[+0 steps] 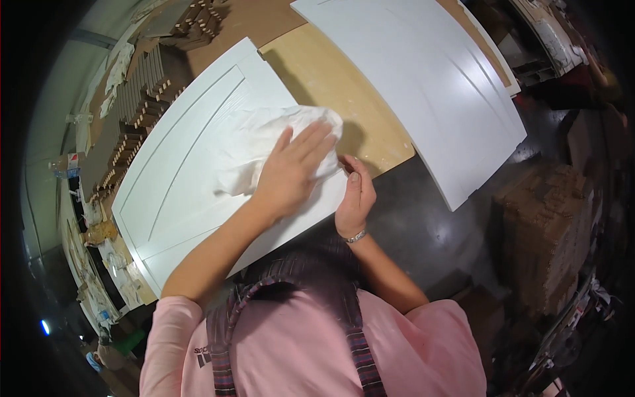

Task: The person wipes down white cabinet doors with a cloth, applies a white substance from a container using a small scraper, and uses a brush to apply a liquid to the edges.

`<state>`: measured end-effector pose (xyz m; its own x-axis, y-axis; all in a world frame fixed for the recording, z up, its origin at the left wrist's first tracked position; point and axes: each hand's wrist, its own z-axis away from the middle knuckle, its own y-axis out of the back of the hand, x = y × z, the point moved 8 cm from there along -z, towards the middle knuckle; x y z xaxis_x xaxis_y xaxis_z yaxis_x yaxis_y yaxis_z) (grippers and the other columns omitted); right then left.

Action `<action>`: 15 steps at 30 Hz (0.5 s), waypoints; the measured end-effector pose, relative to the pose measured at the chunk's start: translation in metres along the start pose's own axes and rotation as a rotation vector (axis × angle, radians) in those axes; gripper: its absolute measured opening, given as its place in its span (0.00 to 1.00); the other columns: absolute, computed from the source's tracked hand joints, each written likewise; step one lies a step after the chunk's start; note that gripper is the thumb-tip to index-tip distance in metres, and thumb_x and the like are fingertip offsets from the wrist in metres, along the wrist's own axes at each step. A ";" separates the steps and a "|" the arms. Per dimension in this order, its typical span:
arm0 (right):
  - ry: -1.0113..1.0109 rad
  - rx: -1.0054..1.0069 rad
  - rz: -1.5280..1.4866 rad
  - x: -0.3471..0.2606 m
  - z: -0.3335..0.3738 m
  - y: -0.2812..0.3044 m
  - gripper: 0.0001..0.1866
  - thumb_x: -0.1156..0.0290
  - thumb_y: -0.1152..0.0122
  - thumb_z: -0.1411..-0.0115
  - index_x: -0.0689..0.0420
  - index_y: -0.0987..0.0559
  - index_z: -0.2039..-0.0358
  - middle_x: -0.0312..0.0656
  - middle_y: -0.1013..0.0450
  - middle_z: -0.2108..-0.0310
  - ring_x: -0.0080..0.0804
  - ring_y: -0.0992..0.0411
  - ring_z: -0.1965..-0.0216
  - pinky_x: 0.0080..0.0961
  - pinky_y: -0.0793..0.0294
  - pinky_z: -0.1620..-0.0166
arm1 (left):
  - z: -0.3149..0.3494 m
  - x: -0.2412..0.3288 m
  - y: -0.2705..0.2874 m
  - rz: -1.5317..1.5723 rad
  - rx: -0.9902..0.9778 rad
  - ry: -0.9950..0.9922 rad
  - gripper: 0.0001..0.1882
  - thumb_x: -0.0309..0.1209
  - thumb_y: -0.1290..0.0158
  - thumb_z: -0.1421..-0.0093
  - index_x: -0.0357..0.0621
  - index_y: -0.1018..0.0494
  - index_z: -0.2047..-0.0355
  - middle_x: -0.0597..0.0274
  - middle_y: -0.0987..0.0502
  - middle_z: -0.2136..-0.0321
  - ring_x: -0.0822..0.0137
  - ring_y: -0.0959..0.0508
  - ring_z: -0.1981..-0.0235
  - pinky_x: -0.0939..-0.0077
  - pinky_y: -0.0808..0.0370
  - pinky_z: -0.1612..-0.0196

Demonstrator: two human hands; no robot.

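Workbench plywood (331, 79) carries a white panel (192, 165); left hand (291, 173) spread flat on cloth (254, 142), right hand (356, 195) pinching the half-hidden panel edge.

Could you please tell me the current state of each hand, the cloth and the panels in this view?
Left hand: flat, palm down on the cloth.
Right hand: at the near panel's corner edge; its grip unclear.
Crumpled white cloth: bunched, pressed against the near panel.
Near white painted door panel: lying flat.
Far white painted panel: lying flat on the tan board.
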<state>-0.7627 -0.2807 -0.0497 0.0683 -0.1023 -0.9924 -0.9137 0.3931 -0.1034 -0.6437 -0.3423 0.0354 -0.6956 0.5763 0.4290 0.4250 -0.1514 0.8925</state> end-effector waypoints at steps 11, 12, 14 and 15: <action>-0.028 -0.033 0.008 -0.001 -0.010 -0.003 0.18 0.71 0.60 0.31 0.72 0.27 0.51 0.51 0.26 0.54 0.38 0.28 0.50 0.32 0.32 0.43 | -0.026 -0.068 0.008 -0.075 0.008 0.119 0.34 0.21 0.49 0.47 0.45 0.38 0.37 0.52 0.40 0.34 0.51 0.41 0.33 0.48 0.50 0.31; -0.032 -0.018 0.010 0.004 -0.008 0.005 0.18 0.71 0.61 0.31 0.72 0.27 0.51 0.52 0.26 0.53 0.38 0.27 0.50 0.32 0.32 0.43 | -0.008 -0.026 -0.006 -0.055 -0.134 0.016 0.34 0.20 0.49 0.47 0.45 0.38 0.38 0.52 0.39 0.34 0.52 0.41 0.33 0.48 0.50 0.31; -0.029 -0.019 0.041 0.005 -0.004 0.007 0.18 0.72 0.61 0.32 0.73 0.28 0.51 0.52 0.26 0.53 0.39 0.28 0.50 0.33 0.32 0.43 | -0.002 -0.012 -0.007 -0.045 -0.271 -0.087 0.33 0.18 0.50 0.47 0.46 0.37 0.38 0.51 0.39 0.35 0.52 0.41 0.33 0.48 0.49 0.31; -0.022 -0.022 0.037 0.003 -0.002 0.007 0.18 0.72 0.61 0.32 0.73 0.28 0.51 0.52 0.26 0.53 0.39 0.28 0.50 0.33 0.32 0.43 | -0.015 -0.032 0.004 -0.026 -0.216 0.002 0.33 0.19 0.49 0.47 0.46 0.37 0.39 0.51 0.39 0.35 0.52 0.41 0.33 0.49 0.49 0.31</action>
<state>-0.7696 -0.2799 -0.0532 0.0423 -0.0678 -0.9968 -0.9243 0.3762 -0.0648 -0.6281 -0.3734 0.0268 -0.7058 0.5806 0.4060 0.2736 -0.3052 0.9121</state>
